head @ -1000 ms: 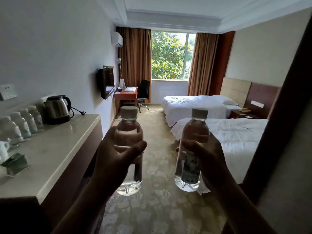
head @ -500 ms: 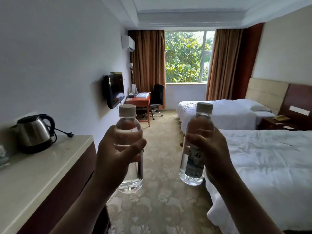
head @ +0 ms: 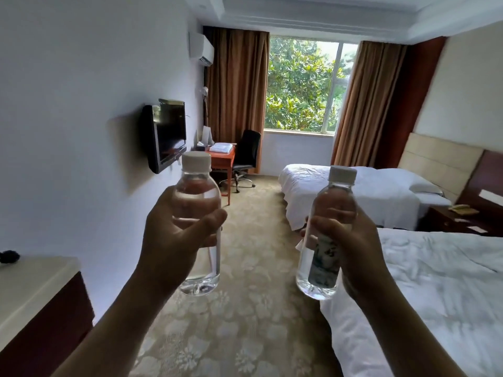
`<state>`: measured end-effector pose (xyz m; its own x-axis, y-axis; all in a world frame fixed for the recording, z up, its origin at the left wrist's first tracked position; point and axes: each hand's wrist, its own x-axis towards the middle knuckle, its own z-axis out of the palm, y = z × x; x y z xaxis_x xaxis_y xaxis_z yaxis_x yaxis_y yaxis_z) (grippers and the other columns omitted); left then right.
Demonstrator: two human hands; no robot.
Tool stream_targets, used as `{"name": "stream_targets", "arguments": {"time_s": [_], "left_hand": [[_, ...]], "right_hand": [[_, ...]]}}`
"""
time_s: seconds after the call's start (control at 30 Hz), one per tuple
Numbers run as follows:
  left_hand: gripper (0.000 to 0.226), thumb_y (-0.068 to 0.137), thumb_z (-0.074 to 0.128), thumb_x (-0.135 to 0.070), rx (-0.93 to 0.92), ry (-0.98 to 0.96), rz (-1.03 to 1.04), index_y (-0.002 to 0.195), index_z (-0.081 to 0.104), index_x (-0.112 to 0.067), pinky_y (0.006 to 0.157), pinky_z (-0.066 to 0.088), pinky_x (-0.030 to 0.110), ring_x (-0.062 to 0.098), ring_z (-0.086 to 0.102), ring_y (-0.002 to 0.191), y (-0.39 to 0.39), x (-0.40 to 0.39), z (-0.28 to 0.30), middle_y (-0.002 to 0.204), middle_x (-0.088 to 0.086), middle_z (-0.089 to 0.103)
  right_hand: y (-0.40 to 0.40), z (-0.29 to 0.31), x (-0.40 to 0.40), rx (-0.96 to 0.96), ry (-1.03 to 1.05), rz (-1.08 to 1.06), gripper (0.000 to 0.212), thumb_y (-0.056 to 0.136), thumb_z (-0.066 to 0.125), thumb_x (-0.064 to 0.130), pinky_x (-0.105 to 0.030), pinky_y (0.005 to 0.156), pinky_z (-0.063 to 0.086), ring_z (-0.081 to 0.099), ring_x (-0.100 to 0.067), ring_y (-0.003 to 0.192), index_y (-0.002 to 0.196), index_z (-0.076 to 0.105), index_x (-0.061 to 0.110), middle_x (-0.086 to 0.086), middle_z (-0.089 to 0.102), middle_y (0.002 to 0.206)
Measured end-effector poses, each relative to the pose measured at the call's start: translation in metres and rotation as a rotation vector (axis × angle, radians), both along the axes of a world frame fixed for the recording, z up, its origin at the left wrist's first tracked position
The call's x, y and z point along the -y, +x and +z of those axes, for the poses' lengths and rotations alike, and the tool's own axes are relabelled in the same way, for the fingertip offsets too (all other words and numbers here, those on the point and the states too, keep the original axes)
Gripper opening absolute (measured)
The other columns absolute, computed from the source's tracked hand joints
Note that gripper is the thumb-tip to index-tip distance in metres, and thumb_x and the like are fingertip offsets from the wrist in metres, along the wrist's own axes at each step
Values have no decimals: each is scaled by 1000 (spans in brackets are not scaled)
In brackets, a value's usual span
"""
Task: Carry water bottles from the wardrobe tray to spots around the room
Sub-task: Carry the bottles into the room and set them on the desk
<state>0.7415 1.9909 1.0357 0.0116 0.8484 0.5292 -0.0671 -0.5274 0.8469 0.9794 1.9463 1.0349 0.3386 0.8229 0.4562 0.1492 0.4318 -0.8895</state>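
Note:
I hold two clear plastic water bottles with white caps upright in front of me, above the carpet. My left hand is wrapped around the middle of the left bottle. The right bottle carries a printed label, and my right hand grips it around the middle. Both bottles are full of water. The wardrobe tray is out of view.
A counter with a pale top juts in at the lower left. The near bed fills the right side, with a second bed behind it. A nightstand sits between them. Patterned carpet runs ahead to a desk and chair.
I have moved forward into the room with both bottles held the same way. The kettle and cups on the counter have slipped out of view to the left; the beds and desk are nearer.

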Motion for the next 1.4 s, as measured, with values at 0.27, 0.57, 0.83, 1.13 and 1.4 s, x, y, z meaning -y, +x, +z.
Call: {"name": "stream_targets", "arguments": {"time_s": [0.27,0.57,0.83,1.13,1.4], "left_hand": [[33,68,74,-26,11,-41,-108,100,65,-28,58,60,29,19,74,78,81,-202,0,84,-4,72],[37,70,72,-28,-47,-48,-86,106,63,-26,59,60,29,19,73,82,193,-408,-24,90,0,71],[45,68,72,-29,-53,-52,50,112,62,-25,60,59,28,20,74,83,269,-573,-9,91,-4,73],[43,67,72,-28,-40,-74,165,109,63,-24,60,60,30,23,74,84,294,-770,-26,93,3,71],[47,63,74,-36,-50,-16,122,107,58,-33,59,55,15,6,70,88,327,-1001,-26,94,-14,69]], "right_hand": [[72,1,-177,-44,-2,-90,25,67,68,17,-34,62,61,72,-24,67,92,65,20,2,72,75],[180,-29,-391,-12,7,-60,33,67,72,27,-34,66,61,74,-20,77,99,63,22,3,73,83],[258,-13,-593,18,-3,80,39,65,72,29,-24,60,57,73,-19,77,103,64,24,-4,72,90],[286,-26,-813,83,10,165,46,56,70,47,-32,66,60,73,-24,79,98,64,28,-4,72,90],[312,-24,-1026,8,-40,99,49,54,71,45,-36,65,59,74,-29,75,98,66,25,-9,73,87]]}}
